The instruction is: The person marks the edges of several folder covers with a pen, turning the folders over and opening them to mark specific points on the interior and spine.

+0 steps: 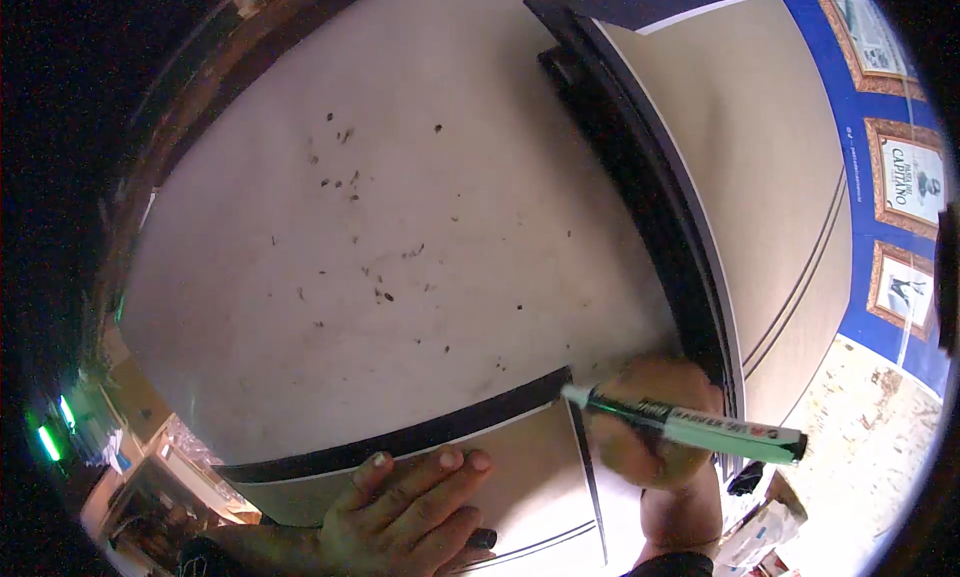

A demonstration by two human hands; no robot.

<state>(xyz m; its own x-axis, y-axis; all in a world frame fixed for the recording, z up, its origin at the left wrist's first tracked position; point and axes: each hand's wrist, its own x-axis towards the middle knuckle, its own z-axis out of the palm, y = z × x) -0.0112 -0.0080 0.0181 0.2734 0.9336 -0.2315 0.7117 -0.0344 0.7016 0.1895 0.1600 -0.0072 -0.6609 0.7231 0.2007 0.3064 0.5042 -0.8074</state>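
Observation:
My right hand (650, 422) grips a green-and-white marker (735, 439), its light tip toward the left. That tip is over the upper right corner of a beige panel (535, 447) with a black border. Across the same panel lies my left hand (410, 512), fingers stretched over its surface and fingertips near the black edge. A short black marker cap (482, 539) sticks out from beneath the lower fingers of the left hand, apparently held there; its other end is hidden.
Beneath the panel is a pale work surface (400, 197) scattered with small dark specks. Stacked beige boards with black edges (760, 207) stand along the right, beside a blue sheet (840, 37) with framed pictures. A plastic bag (750, 527) and other clutter lie at the lower right.

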